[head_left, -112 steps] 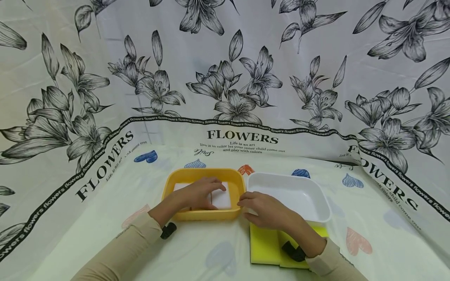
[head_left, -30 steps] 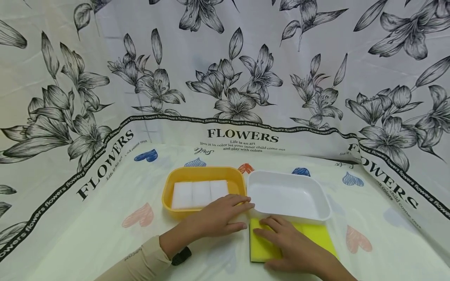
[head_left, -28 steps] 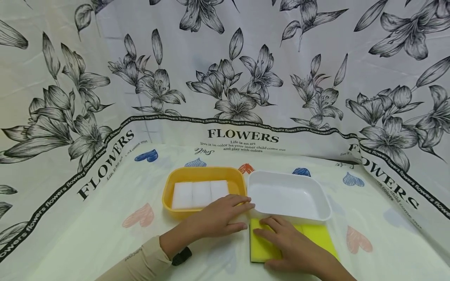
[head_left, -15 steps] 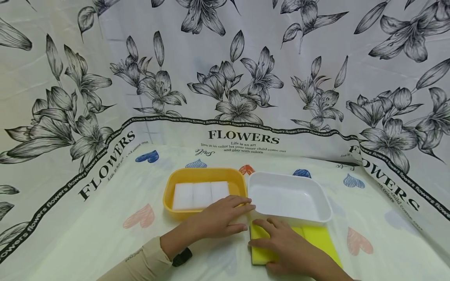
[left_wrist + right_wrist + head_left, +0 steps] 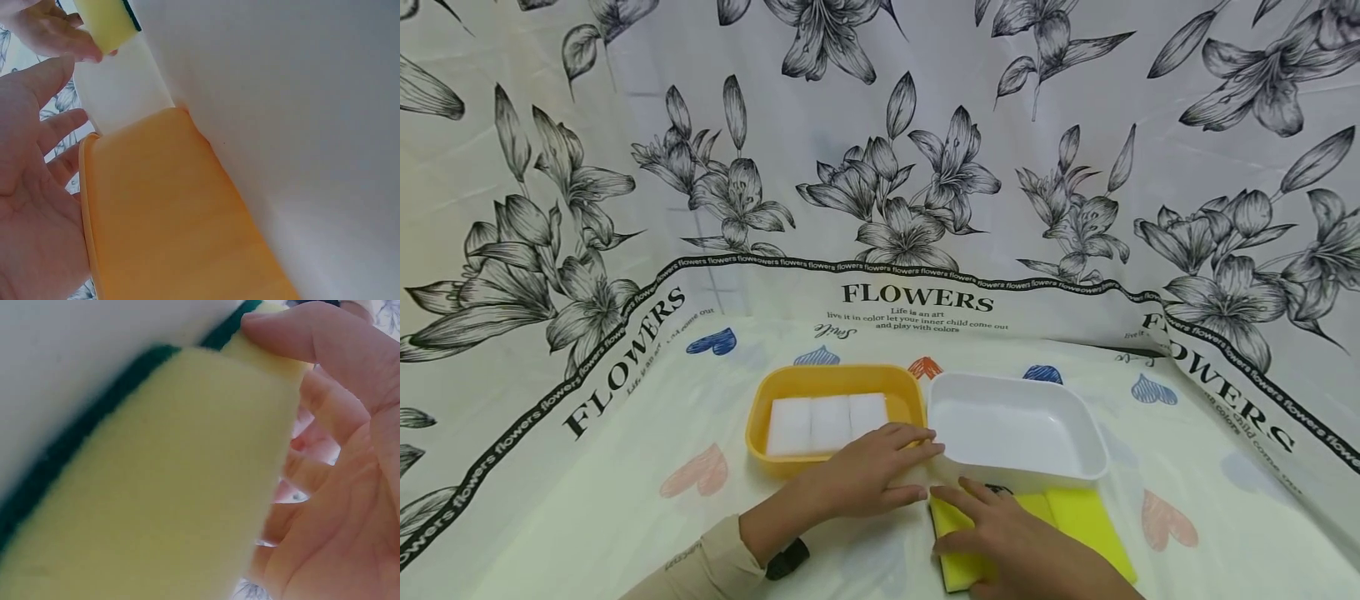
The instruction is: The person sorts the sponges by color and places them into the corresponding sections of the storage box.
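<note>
Two yellow sponges with dark green scouring backs lie side by side. My right hand (image 5: 1000, 542) is over the left sponge (image 5: 955, 573), thumb at its near end and fingers at its far end. In the right wrist view the thumb presses the edge of that sponge (image 5: 240, 356), while the right sponge (image 5: 162, 475) fills the foreground. My left hand (image 5: 876, 475) lies with fingers extended over the near right corner of the yellow-orange tray (image 5: 786, 462), fingertips by the white tray's rim. Three white foam blocks (image 5: 830, 422) sit in a row inside the yellow-orange tray.
Right beside the yellow-orange tray stands a white tray (image 5: 1015, 425), just beyond the sponges. A pale cloth with printed hearts (image 5: 696, 471) covers the table. Behind and at both sides hangs a flower-printed curtain (image 5: 898, 200).
My left hand has left the white blocks for the tray's corner, then stayed there. My right hand has come down from the trays onto the sponges, which have shifted slightly toward me.
</note>
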Motion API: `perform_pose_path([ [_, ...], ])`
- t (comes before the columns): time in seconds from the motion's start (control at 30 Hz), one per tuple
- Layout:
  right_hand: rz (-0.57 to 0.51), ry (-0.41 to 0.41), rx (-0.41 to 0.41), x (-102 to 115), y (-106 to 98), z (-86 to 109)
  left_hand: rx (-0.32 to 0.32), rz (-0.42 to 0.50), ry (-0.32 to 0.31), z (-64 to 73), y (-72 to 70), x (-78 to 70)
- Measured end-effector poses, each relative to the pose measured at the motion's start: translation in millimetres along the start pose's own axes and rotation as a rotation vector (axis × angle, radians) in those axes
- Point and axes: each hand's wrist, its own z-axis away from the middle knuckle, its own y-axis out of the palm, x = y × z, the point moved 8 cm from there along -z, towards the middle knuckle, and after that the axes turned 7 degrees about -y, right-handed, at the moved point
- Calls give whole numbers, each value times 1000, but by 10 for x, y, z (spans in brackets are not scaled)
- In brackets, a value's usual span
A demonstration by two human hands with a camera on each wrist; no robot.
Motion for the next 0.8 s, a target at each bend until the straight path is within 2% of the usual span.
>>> perform_pose_path([
  [0.2,-26,32,36,-7,-31,0,-9,3,3,7,-14,-14],
  [0.3,-18,19,33,22,-79,23,-20,-2,14,14,-19,-26],
  [0.53,126,-93,-107,167,-293,101,-66,-24,45,11,-21,-32],
  [0.8,160,-112,-191,216,-508,147,-74,-14,51,2,-10,-22],
])
